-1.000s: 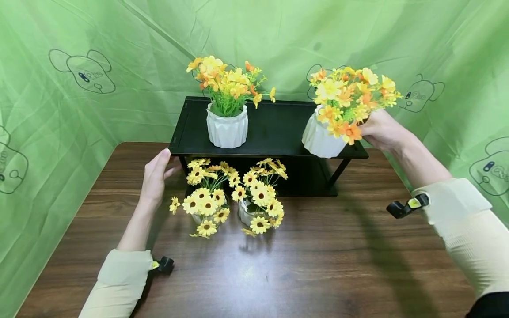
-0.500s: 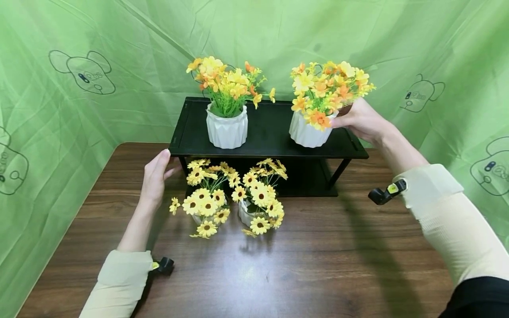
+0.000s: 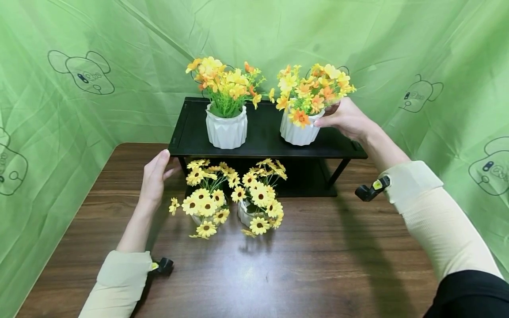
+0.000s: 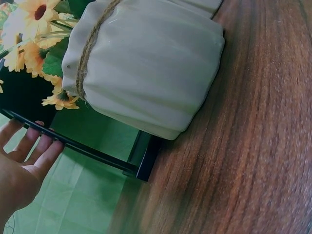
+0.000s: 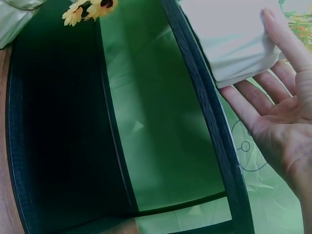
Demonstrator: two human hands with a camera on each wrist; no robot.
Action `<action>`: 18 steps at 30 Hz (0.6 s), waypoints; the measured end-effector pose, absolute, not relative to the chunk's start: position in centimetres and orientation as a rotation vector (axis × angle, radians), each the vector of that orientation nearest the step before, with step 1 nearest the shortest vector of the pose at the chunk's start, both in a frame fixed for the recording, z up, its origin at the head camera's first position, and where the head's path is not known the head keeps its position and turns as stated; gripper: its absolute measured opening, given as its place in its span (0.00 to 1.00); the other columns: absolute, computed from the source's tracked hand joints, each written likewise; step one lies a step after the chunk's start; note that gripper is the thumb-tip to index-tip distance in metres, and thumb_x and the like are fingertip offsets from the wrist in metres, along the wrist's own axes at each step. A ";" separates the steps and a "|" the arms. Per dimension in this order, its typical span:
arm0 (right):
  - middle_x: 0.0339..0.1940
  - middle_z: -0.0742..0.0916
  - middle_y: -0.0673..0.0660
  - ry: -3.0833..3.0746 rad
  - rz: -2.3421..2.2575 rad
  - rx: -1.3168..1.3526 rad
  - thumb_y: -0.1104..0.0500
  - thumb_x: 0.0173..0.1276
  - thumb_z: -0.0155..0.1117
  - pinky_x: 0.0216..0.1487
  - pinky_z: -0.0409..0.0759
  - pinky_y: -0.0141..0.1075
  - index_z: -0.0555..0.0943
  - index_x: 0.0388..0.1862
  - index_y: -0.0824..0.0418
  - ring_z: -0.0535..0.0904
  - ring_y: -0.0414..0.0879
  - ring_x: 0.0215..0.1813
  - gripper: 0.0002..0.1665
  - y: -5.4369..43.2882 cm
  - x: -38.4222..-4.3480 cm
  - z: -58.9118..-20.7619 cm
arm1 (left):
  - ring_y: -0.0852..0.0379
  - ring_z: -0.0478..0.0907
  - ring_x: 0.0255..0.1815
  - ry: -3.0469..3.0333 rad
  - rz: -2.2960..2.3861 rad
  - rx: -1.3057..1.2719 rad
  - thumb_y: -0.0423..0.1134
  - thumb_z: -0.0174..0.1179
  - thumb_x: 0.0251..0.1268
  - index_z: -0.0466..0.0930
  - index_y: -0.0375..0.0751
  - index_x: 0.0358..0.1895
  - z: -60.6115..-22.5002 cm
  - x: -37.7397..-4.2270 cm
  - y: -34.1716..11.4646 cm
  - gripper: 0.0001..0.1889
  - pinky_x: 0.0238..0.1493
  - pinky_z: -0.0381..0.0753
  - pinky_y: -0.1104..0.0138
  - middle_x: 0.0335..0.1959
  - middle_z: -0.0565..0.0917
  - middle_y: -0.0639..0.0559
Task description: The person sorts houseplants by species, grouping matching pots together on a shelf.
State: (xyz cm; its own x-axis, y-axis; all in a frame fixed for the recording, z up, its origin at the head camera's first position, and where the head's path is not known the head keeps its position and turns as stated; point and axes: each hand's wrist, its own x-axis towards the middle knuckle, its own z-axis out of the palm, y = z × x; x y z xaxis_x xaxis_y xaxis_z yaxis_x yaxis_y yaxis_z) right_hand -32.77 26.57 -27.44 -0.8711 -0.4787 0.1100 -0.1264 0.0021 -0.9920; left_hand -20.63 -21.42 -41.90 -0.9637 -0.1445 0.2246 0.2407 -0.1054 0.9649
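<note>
The right hand (image 3: 347,120) has its grip clamped on the right white fluted flowerpot (image 3: 296,131), thumb on the near side below the orange-and-yellow flowers (image 3: 312,88). That pot is right of centre at the upper board of the black 2-tier rack (image 3: 262,128); I cannot tell whether its base bears fully. The left hand (image 3: 154,179) grips the rack's near left corner. The left white fluted flowerpot (image 3: 226,131) stands on the same board; 2 pots of yellow daisies (image 3: 207,205) stand on the tabletop (image 3: 318,260), near side. The step in hand seems to be positioning the right flowerpot; the next move calls for settling its base flat before loosening the grip.
</note>
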 end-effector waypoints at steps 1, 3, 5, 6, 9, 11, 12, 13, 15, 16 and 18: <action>0.52 0.89 0.53 2.016 -1.950 -0.637 0.83 0.59 0.66 0.43 0.90 0.31 0.79 0.63 0.61 0.85 0.42 0.49 0.34 26.5 -32.8 -27.5 | 0.64 0.81 0.50 -1.907 -2.158 -0.105 0.50 0.52 0.81 0.84 0.50 0.52 -41.9 -20.6 -21.4 0.14 0.53 0.88 0.74 0.44 0.85 0.58; 0.54 0.88 0.53 2.017 -1.945 -0.647 0.83 0.59 0.66 0.45 0.90 0.31 0.78 0.64 0.61 0.85 0.42 0.52 0.36 26.3 -32.7 -27.6 | 0.64 0.81 0.49 -1.907 -2.159 -0.102 0.50 0.52 0.81 0.84 0.50 0.52 -41.9 -20.6 -21.4 0.14 0.52 0.88 0.75 0.44 0.85 0.58; 0.54 0.89 0.53 2.025 -1.938 -0.640 0.83 0.58 0.67 0.45 0.90 0.31 0.78 0.64 0.61 0.86 0.42 0.51 0.36 26.2 -32.7 -27.6 | 0.64 0.81 0.49 -1.906 -2.160 -0.102 0.50 0.52 0.81 0.84 0.50 0.52 -41.9 -20.6 -21.4 0.14 0.52 0.88 0.75 0.44 0.85 0.58; 0.54 0.89 0.53 2.026 -1.935 -0.634 0.83 0.58 0.67 0.45 0.90 0.31 0.78 0.64 0.61 0.86 0.43 0.51 0.36 26.2 -32.7 -27.7 | 0.64 0.81 0.49 -1.904 -2.161 -0.102 0.50 0.52 0.81 0.84 0.50 0.52 -41.9 -20.6 -21.4 0.14 0.52 0.88 0.75 0.44 0.85 0.59; 0.52 0.90 0.53 2.036 -1.933 -0.624 0.83 0.58 0.67 0.45 0.90 0.31 0.78 0.64 0.61 0.87 0.43 0.49 0.36 26.1 -32.6 -27.8 | 0.64 0.81 0.49 -1.901 -2.161 -0.108 0.50 0.52 0.81 0.84 0.50 0.52 -41.9 -20.6 -21.3 0.14 0.52 0.89 0.74 0.44 0.85 0.59; 0.52 0.90 0.53 2.043 -1.936 -0.618 0.83 0.58 0.67 0.45 0.90 0.31 0.78 0.63 0.60 0.87 0.42 0.49 0.36 26.1 -32.5 -27.9 | 0.63 0.81 0.50 -1.894 -2.168 -0.116 0.50 0.52 0.81 0.84 0.50 0.52 -41.9 -20.6 -21.3 0.14 0.53 0.89 0.74 0.44 0.85 0.58; 0.50 0.90 0.53 2.053 -1.939 -0.607 0.83 0.58 0.67 0.44 0.90 0.31 0.79 0.61 0.61 0.87 0.42 0.47 0.34 26.1 -32.4 -27.9 | 0.63 0.81 0.50 -1.891 -2.169 -0.118 0.50 0.52 0.81 0.84 0.50 0.52 -41.9 -20.6 -21.3 0.14 0.53 0.89 0.73 0.45 0.85 0.57; 0.48 0.90 0.52 2.069 -1.939 -0.593 0.83 0.58 0.68 0.43 0.90 0.30 0.81 0.58 0.61 0.86 0.41 0.46 0.31 26.0 -32.3 -27.9 | 0.63 0.81 0.50 -1.889 -2.169 -0.118 0.50 0.52 0.81 0.84 0.50 0.52 -41.9 -20.6 -21.3 0.14 0.53 0.89 0.73 0.45 0.85 0.56; 0.42 0.91 0.52 2.098 -1.942 -0.553 0.82 0.58 0.69 0.42 0.90 0.30 0.84 0.51 0.62 0.86 0.41 0.42 0.25 26.0 -32.1 -28.0 | 0.63 0.81 0.50 -1.884 -2.174 -0.120 0.49 0.52 0.81 0.84 0.50 0.53 -41.9 -20.6 -21.3 0.14 0.54 0.89 0.73 0.46 0.85 0.55; 0.39 0.91 0.52 2.114 -1.941 -0.527 0.81 0.58 0.69 0.42 0.90 0.30 0.85 0.47 0.62 0.86 0.40 0.40 0.22 26.0 -31.9 -28.0 | 0.63 0.81 0.51 -1.882 -2.176 -0.120 0.49 0.52 0.81 0.84 0.50 0.53 -41.9 -20.6 -21.3 0.14 0.54 0.89 0.73 0.47 0.85 0.54; 0.33 0.91 0.52 2.159 -1.928 -0.473 0.80 0.58 0.70 0.40 0.90 0.29 0.87 0.39 0.62 0.87 0.40 0.36 0.16 25.9 -31.6 -28.0 | 0.63 0.81 0.51 -1.883 -2.172 -0.116 0.49 0.52 0.81 0.84 0.50 0.53 -41.9 -20.6 -21.3 0.14 0.54 0.89 0.73 0.47 0.85 0.55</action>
State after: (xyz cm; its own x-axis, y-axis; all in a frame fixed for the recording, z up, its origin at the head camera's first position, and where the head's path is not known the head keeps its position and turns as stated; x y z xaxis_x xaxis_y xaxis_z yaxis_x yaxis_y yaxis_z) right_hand -31.63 25.90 -28.02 -0.9269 -0.3710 0.0574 -0.0988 0.0936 -0.9907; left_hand -20.60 -21.32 -41.87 -0.9621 -0.1452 0.2310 0.2493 -0.1233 0.9606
